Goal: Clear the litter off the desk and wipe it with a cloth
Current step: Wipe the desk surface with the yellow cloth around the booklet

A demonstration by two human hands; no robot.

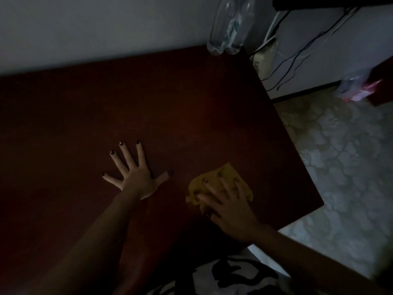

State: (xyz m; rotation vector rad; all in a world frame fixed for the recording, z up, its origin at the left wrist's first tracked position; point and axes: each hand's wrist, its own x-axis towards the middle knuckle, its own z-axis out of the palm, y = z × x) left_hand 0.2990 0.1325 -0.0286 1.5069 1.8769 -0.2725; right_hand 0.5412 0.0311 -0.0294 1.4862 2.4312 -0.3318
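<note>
Pressing a crumpled yellow cloth (223, 177) onto the bench (106, 113) near its right edge, the right hand (227, 209) lies over it with fingers extended; the left hand (136, 177) rests flat mid-bench, fingers splayed wide, holding nothing. A wide stretch of dark bench top lies between both hands and the bench's far edge at the wall. Two clear bottles (228, 26) stand at the bench's far right corner, labels too blurred to read, contents not discernible.
</note>
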